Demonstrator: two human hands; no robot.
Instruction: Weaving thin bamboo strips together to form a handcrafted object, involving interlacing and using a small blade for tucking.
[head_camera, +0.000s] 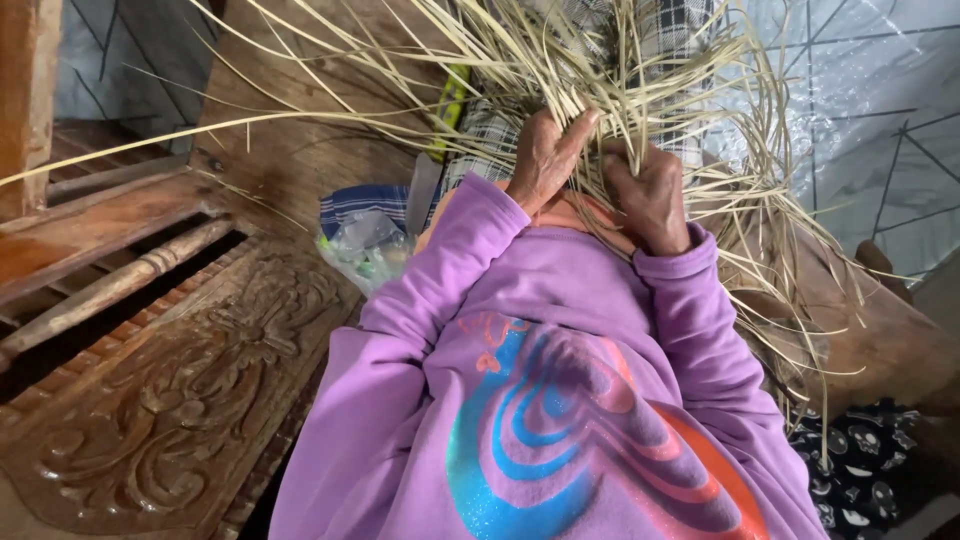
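A dark carved wooden bench (170, 420) with scrolled leaf relief fills the lower left, and a pale quilted sheet (870, 110) hangs behind on the right. The pale straw strips (640, 90) lie on the person's lap over checked cloth (680, 30), near the bench's inner edge. They are long, flat, dry and springy, fanning out in loose arcs to all sides. Only a small gathered patch sits under the hands; by the look of it, the plaiting is at an early stage, with most strands free and unwoven.

The left hand (545, 160) presses flat on the bundle, fingers stretched forward, pinning strips rather than clasping them. The right hand (650, 195) is curled closed around a few upright strips.

Purple fleece sleeves (440, 270) cover both arms. Beside the left elbow lie a crumpled clear plastic bag (365, 245), a blue striped cloth (365, 200) and a knife blade (422, 195) with a yellow-green handle.
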